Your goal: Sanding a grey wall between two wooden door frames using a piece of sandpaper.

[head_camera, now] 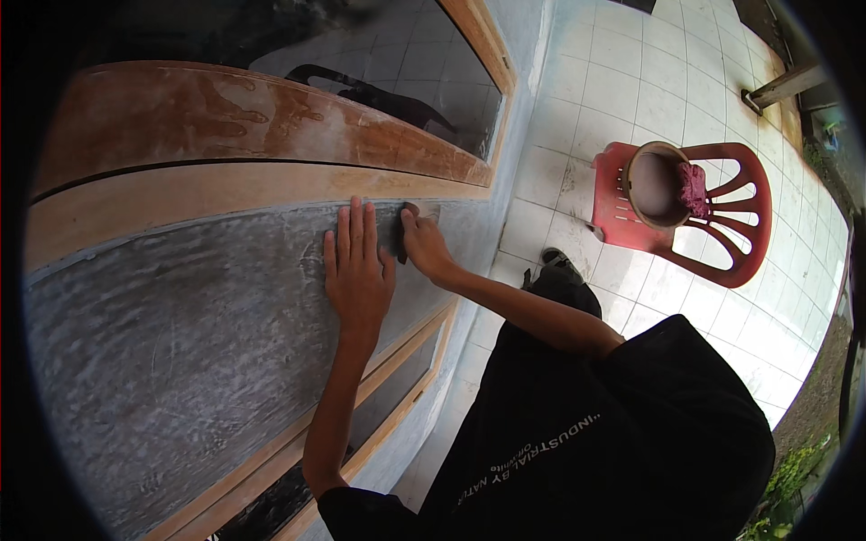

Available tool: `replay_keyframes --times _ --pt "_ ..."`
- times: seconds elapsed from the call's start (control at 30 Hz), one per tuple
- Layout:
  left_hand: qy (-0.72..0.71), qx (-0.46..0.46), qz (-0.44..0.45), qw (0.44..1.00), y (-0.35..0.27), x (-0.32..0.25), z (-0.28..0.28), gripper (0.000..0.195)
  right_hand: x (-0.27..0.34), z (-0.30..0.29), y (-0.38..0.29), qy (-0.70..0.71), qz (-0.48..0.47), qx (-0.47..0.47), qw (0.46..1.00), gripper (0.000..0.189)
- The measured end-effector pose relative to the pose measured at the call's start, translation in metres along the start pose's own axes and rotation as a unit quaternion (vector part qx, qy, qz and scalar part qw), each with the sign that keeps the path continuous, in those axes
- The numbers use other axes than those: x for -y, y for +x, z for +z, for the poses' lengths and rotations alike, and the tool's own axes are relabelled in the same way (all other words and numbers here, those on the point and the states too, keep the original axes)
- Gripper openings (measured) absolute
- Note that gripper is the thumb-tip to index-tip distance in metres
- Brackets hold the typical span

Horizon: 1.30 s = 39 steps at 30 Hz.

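Observation:
My left hand point(358, 280) lies flat on the grey plastered wall point(203, 338), its fingers pointing up to the pale wooden frame strip point(270, 187). Beside it, my right hand point(427, 247) grips a thin dark piece point(403, 253), possibly sandpaper, and presses it against the wall just below that strip. The fingers hide most of this piece. Around the piece the plaster looks darker. Light scratches and cloudy patches mark the plaster further left.
A red plastic chair point(747, 253) stands on the white tiled floor point(602, 88) to the right. It carries a round bucket point(655, 189) of cloudy liquid, with a pink cloth point(691, 191) over the rim. Window glass point(406, 64) lies beyond a stained wooden rail point(203, 118).

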State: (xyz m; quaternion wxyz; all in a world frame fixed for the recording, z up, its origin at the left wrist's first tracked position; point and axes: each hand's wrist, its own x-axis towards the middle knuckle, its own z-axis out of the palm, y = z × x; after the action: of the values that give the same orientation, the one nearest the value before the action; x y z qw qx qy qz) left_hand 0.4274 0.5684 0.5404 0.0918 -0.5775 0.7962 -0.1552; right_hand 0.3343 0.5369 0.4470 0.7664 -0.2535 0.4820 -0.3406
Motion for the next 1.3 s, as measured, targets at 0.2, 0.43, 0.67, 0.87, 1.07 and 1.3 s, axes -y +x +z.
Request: replay_keyframes --times 0.2,0.43,0.67,0.87,1.07,1.3 --pt "0.024 0.004 0.022 0.999 0.007 -0.001 -0.009 0.068 -0.021 -0.007 0.026 -0.065 -0.092 -0.062 0.992 0.044" --pt "0.051 0.019 0.018 0.998 0.002 -0.001 -0.005 0.070 -0.010 0.010 0.005 -0.091 -0.173 -0.103 0.975 0.044" --pt "0.066 0.013 0.019 0.998 -0.003 0.002 0.000 0.070 -0.014 0.000 0.013 -0.071 -0.074 -0.071 0.992 0.043" --pt "0.051 0.029 0.026 0.998 -0.001 -0.001 0.000 0.069 -0.021 -0.009 0.027 -0.056 -0.071 -0.115 0.989 0.044" --pt "0.053 0.054 0.017 0.997 -0.026 -0.004 0.013 0.068 -0.044 0.028 0.007 -0.130 -0.187 -0.172 0.958 0.047" --pt "0.022 0.053 0.009 0.998 -0.069 -0.002 0.031 0.067 -0.067 0.009 0.038 -0.107 -0.065 -0.180 0.976 0.048"
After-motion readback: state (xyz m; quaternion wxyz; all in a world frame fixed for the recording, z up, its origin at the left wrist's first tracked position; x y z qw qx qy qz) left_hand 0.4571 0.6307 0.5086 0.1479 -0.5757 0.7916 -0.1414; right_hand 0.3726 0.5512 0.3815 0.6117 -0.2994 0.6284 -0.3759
